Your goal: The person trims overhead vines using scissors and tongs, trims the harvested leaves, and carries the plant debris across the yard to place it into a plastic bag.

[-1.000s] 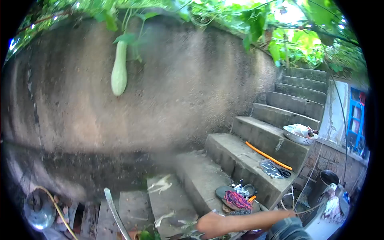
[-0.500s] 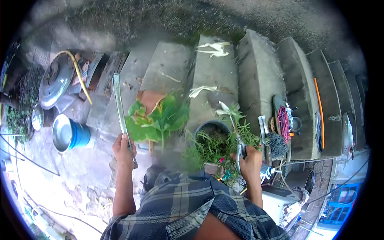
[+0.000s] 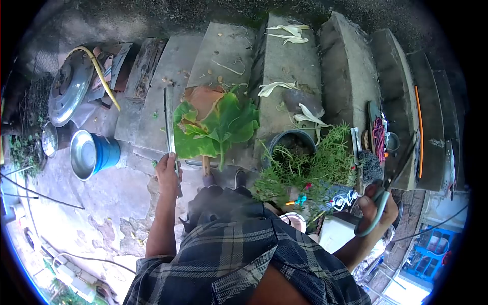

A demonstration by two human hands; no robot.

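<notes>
My left hand [image 3: 168, 175] is closed around the lower end of a long, narrow, metal-looking strip [image 3: 169, 122], which points away from me. Its exact kind is unclear. Just right of the strip lie a large green leaf [image 3: 229, 119] and a brown piece [image 3: 203, 100], above a wooden handle or stick [image 3: 206, 165]. Off to the right, my right hand [image 3: 375, 208] grips a pair of scissors [image 3: 380, 211] by the pale handles, blades pointing up and right. Between my hands stands a dark pot [image 3: 274, 141] beside a leafy green plant [image 3: 330, 170].
Concrete steps [image 3: 351, 66] run across the view, with pale husk-like strips [image 3: 297, 35] on one. A blue bucket [image 3: 104, 151] and a metal lid [image 3: 63, 104] are at left. On the right are a pink cord bundle [image 3: 378, 138] and an orange stick [image 3: 419, 132].
My right hand has moved right with the scissors, away from the plant and a pale strip near the blades. That strip now lies on the step. My left hand still holds the long strip.
</notes>
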